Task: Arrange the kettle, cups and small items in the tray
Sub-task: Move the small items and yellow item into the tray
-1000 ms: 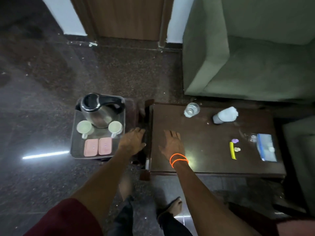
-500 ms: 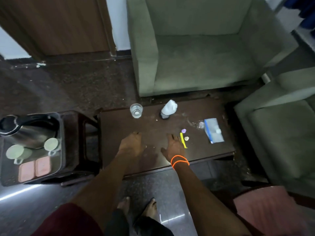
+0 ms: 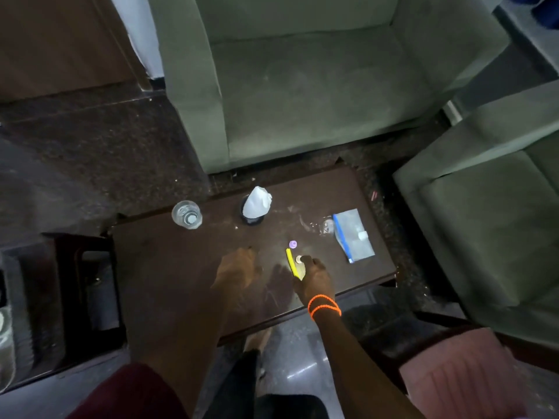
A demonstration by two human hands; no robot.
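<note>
Since the earlier frame my right hand (image 3: 313,278) reaches the yellow stick (image 3: 292,263) and small disc (image 3: 299,259) on the table (image 3: 169,261), fingertips touching, nothing pinched; left hand (image 3: 237,272) relaxed; both could skid away.

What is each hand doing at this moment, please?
Left hand: open, lying on the dark table, holding nothing.
Right hand: over the yellow stick and the small pale disc; whether it holds either cannot be told.

Bare tabletop (image 3: 169,267) beside glass (image 3: 186,214)
</note>
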